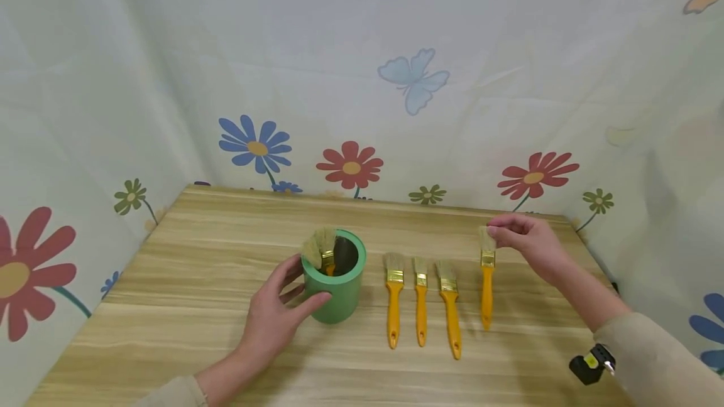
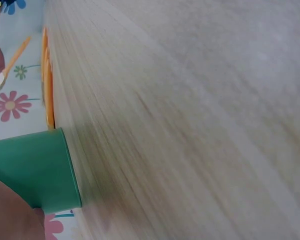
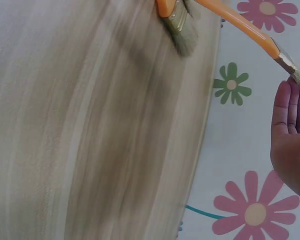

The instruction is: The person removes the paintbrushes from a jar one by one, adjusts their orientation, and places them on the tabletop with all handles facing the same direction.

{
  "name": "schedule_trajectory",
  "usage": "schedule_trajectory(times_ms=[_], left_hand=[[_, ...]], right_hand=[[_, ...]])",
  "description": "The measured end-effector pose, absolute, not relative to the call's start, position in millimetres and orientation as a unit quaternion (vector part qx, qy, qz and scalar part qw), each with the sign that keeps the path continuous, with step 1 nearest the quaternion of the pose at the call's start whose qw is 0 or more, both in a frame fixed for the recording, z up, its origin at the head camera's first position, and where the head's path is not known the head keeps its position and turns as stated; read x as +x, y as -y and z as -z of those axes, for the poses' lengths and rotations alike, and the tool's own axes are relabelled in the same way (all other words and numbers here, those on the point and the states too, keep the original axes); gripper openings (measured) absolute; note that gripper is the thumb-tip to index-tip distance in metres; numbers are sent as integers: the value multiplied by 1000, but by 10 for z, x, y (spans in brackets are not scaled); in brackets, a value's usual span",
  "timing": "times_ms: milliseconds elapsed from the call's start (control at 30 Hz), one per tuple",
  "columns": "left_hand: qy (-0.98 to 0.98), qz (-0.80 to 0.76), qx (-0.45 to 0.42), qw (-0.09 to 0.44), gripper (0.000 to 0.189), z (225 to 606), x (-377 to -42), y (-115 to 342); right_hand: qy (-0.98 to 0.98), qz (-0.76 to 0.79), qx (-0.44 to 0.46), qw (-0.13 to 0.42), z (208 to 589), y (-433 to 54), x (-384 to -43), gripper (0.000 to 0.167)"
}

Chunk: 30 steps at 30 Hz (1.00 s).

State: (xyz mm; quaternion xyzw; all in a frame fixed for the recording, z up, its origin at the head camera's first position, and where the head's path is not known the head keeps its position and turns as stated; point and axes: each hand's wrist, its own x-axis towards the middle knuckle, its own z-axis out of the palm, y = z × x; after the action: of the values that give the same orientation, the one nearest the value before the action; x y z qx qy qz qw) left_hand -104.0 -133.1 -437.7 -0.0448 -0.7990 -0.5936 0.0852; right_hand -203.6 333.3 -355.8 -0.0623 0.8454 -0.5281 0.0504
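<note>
My left hand [image 1: 270, 314] grips a green cup [image 1: 339, 301], fingers at its far side and thumb along the front. Bristle heads of paintbrushes [image 1: 320, 246] stick up at the cup's left rim; their handles are mostly hidden inside. Over the table's right part, my right hand [image 1: 532, 245] pinches a paintbrush [image 1: 487, 297] by its pale bristles, its orange handle hanging down. In the right wrist view this held paintbrush [image 3: 252, 36] is clear of the wood, bristles at the fingertips. Three more brushes, a left one [image 1: 393, 309], a narrow middle one [image 1: 421, 309] and a right one [image 1: 451, 316], lie between the hands.
The wood-grain table [image 1: 203, 250] ends at a pale cloth backdrop [image 1: 317, 49] printed with flowers and a butterfly. A small black device [image 1: 591, 364] sits at the right sleeve's underside.
</note>
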Motion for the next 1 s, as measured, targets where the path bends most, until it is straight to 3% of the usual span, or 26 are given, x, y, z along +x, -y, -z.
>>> schedule_trajectory(times_ms=[467, 1000], left_hand=[[799, 594, -42, 77, 84, 4358, -1030, 1329], [792, 602, -49, 84, 81, 4349, -1014, 1332]], right_hand=[[-867, 488, -49, 88, 3873, -3384, -2081, 42], [-890, 446, -44, 87, 4164, -3361, -2172, 34]])
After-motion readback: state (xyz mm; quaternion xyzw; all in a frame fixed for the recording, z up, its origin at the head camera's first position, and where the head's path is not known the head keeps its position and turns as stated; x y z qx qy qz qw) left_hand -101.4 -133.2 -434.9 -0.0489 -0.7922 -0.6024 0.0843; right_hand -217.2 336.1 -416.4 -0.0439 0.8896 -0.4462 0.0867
